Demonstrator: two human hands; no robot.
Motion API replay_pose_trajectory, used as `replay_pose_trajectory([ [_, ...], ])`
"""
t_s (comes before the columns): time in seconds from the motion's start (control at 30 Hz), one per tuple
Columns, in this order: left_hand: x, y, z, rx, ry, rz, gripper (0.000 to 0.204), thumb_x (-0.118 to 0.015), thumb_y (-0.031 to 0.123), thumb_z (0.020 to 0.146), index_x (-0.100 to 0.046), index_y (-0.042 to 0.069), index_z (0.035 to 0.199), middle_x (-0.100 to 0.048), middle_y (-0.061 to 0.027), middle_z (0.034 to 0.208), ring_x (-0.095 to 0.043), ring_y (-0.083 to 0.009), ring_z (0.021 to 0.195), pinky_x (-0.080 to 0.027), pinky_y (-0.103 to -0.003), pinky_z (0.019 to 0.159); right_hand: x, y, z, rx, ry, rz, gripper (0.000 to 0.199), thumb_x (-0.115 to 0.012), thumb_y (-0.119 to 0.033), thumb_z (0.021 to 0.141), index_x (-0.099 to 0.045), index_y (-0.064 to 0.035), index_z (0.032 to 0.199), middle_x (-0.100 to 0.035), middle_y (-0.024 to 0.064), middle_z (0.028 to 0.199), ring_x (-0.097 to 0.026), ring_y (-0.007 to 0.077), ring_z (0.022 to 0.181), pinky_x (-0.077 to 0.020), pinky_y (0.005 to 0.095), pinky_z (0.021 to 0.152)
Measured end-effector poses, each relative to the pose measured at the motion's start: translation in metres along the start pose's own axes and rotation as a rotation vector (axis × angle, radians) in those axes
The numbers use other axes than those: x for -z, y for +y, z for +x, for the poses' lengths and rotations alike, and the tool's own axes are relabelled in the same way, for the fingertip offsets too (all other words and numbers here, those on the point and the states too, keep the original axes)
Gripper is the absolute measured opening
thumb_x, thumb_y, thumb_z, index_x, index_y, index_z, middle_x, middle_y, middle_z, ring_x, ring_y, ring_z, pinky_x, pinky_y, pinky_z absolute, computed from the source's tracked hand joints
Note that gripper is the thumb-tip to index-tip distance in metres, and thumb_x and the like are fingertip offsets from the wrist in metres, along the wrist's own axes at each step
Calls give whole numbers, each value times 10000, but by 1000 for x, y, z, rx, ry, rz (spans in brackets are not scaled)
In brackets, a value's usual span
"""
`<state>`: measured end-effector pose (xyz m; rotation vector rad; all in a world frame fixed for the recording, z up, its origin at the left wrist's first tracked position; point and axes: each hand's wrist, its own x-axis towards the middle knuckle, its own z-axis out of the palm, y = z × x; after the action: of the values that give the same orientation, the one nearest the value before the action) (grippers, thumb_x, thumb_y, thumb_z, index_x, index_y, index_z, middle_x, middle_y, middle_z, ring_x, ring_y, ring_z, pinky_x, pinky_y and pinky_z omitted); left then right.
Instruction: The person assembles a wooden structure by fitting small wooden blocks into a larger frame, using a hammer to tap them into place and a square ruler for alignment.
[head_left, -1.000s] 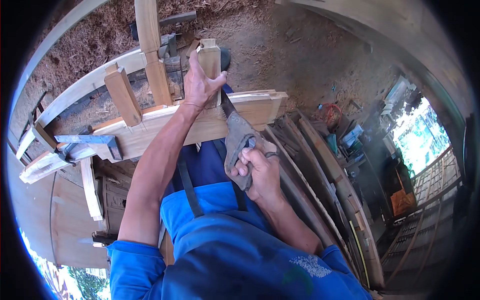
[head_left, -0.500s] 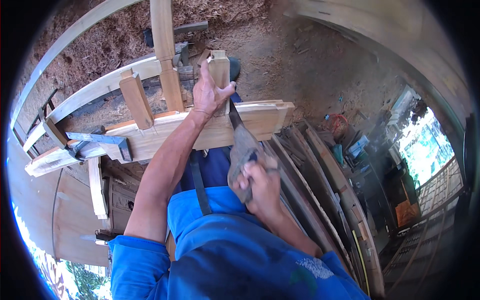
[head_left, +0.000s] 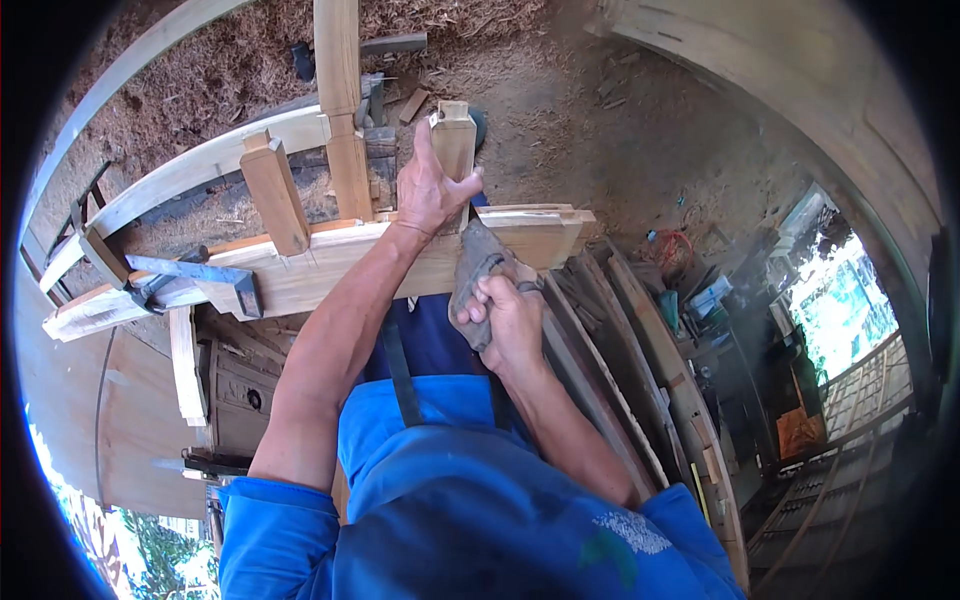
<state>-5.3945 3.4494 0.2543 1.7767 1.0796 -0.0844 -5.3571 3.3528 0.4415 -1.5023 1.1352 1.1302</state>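
My left hand (head_left: 430,192) is closed on a short upright wooden post (head_left: 454,145), its index finger along the left side and its thumb across the near face. The post stands at a long pale wooden beam (head_left: 350,257) that lies crosswise in front of me. My right hand (head_left: 505,310) grips the worn grey handle of a handsaw (head_left: 482,255). Only a short dark stretch of blade shows, beside the post's lower right edge near my left thumb; the post and the handle hide the rest.
A second post (head_left: 275,200) stands on the beam to the left. A clamp (head_left: 150,290) and a blue try square (head_left: 195,272) sit at the beam's left end. A taller upright (head_left: 345,110) rises beyond. Long boards (head_left: 640,340) lean at right; wood shavings (head_left: 180,100) cover the ground ahead.
My right hand has pushed the handsaw forward, away from my body, and less of the blade shows. My left hand keeps its hold on the post. The view has shifted slightly.
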Motion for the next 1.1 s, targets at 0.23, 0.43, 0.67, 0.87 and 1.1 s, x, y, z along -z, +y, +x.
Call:
replay_pose_trajectory([
  [0.23, 0, 0, -2, 24, -22, -22, 1065, -818, 345, 718, -181, -38, 1481, -654, -339, 1065, -674, -499, 934, -553, -502, 861, 7, 0, -40, 48, 53, -1, 157, -571, -13, 865, -531, -37, 714, -503, 45, 644, -475, 135, 492, -482, 364, 520],
  [0.43, -4, -7, -3, 24, -15, -23, 1053, -822, 352, 711, -211, -45, 1472, -658, -339, 1040, -684, -489, 904, -568, -496, 816, 8, 3, -23, -9, 78, 60, 135, -555, -2, 858, -528, -40, 732, -501, 44, 642, -481, 127, 500, -490, 352, 510],
  [0.67, -4, 0, -5, 4, 0, -18, 1058, -814, 347, 712, -202, -60, 1474, -651, -343, 1071, -681, -483, 919, -557, -499, 842, 9, -4, -26, 22, 14, 60, 129, -533, 11, 861, -536, -44, 744, -504, 38, 651, -497, 129, 510, -501, 362, 513],
  [0.87, -5, -5, -7, 30, -46, -28, 1076, -808, 350, 713, -178, -39, 1494, -634, -359, 1116, -673, -498, 953, -556, -492, 859, 25, -6, -49, -7, 0, 26, 102, -593, -77, 895, -544, -37, 815, -506, 45, 701, -492, 147, 560, -477, 379, 578],
  [1.1, 1, -2, -3, 107, -32, -30, 1056, -836, 384, 712, -251, -43, 1481, -687, -287, 912, -702, -443, 811, -583, -485, 752, 77, -60, -178, 552, 11, -459, 221, -532, -94, 898, -590, 105, 975, -535, 97, 577, -496, 151, 486, -482, 322, 521],
])
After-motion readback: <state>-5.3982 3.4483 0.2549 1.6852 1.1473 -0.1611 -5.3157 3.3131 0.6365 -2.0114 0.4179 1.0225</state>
